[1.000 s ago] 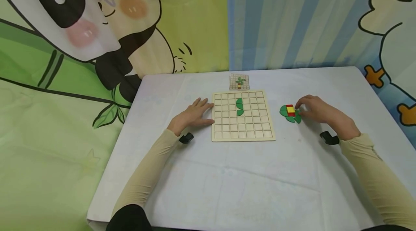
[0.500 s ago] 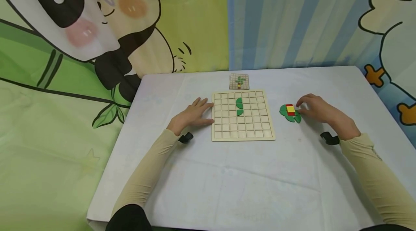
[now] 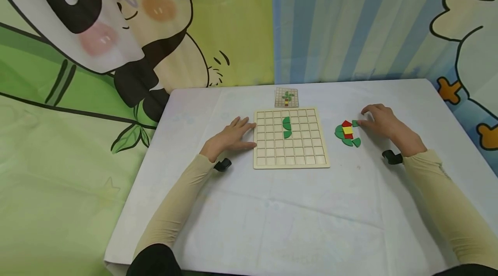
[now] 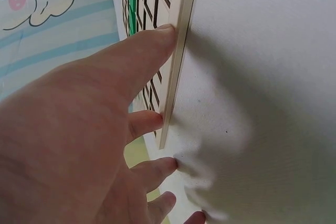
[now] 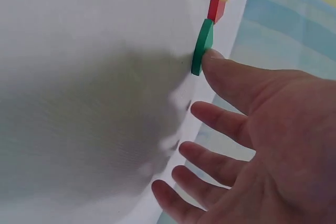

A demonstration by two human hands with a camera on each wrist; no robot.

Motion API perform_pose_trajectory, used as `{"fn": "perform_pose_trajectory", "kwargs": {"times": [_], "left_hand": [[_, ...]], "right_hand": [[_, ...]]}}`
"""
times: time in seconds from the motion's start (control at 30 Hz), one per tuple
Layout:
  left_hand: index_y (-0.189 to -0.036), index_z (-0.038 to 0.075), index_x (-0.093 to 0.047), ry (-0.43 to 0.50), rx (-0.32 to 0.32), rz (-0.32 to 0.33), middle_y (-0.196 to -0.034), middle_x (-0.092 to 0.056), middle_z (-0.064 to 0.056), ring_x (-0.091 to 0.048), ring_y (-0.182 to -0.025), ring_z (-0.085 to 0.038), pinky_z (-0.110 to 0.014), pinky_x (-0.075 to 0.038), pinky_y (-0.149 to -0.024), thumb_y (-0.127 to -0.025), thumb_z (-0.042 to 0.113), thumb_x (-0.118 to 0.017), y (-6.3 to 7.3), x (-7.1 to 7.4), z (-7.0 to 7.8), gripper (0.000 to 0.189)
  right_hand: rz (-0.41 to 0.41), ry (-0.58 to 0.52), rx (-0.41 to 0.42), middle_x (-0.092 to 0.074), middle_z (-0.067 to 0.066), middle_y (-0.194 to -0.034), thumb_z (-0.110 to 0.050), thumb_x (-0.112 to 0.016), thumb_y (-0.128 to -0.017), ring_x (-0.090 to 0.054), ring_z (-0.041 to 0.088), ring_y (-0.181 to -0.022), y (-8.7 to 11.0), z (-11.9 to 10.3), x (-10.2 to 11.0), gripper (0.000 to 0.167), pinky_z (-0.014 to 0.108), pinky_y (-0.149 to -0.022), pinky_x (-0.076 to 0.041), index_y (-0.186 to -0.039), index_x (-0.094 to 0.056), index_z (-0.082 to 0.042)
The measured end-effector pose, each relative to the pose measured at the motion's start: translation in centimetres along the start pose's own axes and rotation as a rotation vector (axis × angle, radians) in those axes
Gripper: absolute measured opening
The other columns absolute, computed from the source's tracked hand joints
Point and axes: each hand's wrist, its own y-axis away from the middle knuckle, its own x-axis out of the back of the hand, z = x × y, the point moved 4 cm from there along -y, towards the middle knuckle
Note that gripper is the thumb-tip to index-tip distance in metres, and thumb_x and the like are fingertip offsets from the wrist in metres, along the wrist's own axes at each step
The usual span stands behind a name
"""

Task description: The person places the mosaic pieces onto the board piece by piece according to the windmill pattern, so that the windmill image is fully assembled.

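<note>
My left hand [image 3: 230, 138] lies with fingers spread at the left edge of a square wooden grid board [image 3: 291, 159]. In the left wrist view, the thumb [image 4: 152, 38] and index fingertip meet the board's rim. Two green pieces [image 3: 286, 125] sit in the board's upper middle. To the right, my right hand [image 3: 387, 124] has its thumb tip on a green quarter-round piece [image 5: 203, 46], the other fingers apart from it. Left of that piece is a cluster with a red piece [image 3: 346, 124], a yellow square [image 3: 347, 131] and several green pieces [image 3: 339, 132].
Behind the board lies a small pattern card [image 3: 286, 97] with a green, red and yellow figure on a grid. A white cloth covers the table [image 3: 292, 220]. Cartoon-printed curtains [image 3: 233, 21] hang along the table's back and left sides.
My right hand has moved away from me, and the green piece at its thumb has slid away from the cluster. The red piece at the back has shifted and turned. The left hand stays put.
</note>
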Motion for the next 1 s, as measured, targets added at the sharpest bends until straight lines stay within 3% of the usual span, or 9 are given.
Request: {"fn": "perform_pose_trajectory", "kwargs": {"times": [0.23,0.53,0.73,0.87,1.0], "left_hand": [[-0.161,0.026,-0.024,-0.005,0.005,0.001,-0.171,-0.007,-0.009,0.004,-0.158,-0.035,-0.058,-0.013,-0.125,-0.095,0.059,-0.059,0.0,0.1,0.0,0.082],[-0.161,0.026,-0.025,-0.001,-0.006,-0.002,-0.171,-0.008,-0.010,0.004,-0.158,-0.036,-0.060,-0.014,-0.125,-0.095,0.059,-0.059,-0.1,0.0,0.0,0.081],[-0.161,0.026,-0.024,-0.004,-0.011,-0.003,-0.171,-0.008,-0.010,0.004,-0.158,-0.035,-0.060,-0.014,-0.125,-0.095,0.060,-0.059,0.1,0.0,0.1,0.082],[-0.161,0.026,-0.025,-0.009,-0.006,0.005,-0.171,-0.008,-0.009,0.004,-0.158,-0.035,-0.059,-0.014,-0.125,-0.095,0.060,-0.059,0.0,0.0,0.1,0.082],[-0.161,0.026,-0.025,-0.003,-0.002,0.006,-0.171,-0.008,-0.009,0.004,-0.158,-0.034,-0.059,-0.013,-0.125,-0.095,0.059,-0.060,0.0,0.0,0.0,0.082]], "right_hand": [[0.059,0.000,0.032,-0.034,0.040,-0.143,-0.016,-0.059,-0.100,-0.027,0.059,-0.131,-1.4,-0.1,0.0,0.038,0.073,-0.113,-0.025,-0.127,-0.052,0.009],[0.057,0.039,0.224,-0.047,0.039,-0.137,-0.002,-0.062,-0.094,-0.037,0.055,-0.131,-1.3,-0.7,-0.4,0.027,0.071,-0.112,-0.026,-0.119,-0.064,0.008],[0.061,0.055,0.288,-0.048,0.040,-0.135,-0.002,-0.065,-0.093,-0.042,0.056,-0.127,-0.8,-0.9,-0.4,0.028,0.071,-0.108,-0.034,-0.119,-0.065,0.008],[0.085,0.042,0.301,-0.051,0.038,-0.132,-0.003,-0.067,-0.092,-0.043,0.054,-0.127,-0.7,-0.9,-0.4,0.027,0.069,-0.108,-0.035,-0.117,-0.065,0.008],[0.098,0.031,0.252,-0.053,0.036,-0.130,-0.006,-0.068,-0.093,-0.043,0.052,-0.126,-0.9,-0.7,-0.5,0.027,0.068,-0.109,-0.034,-0.115,-0.065,0.008]]}}
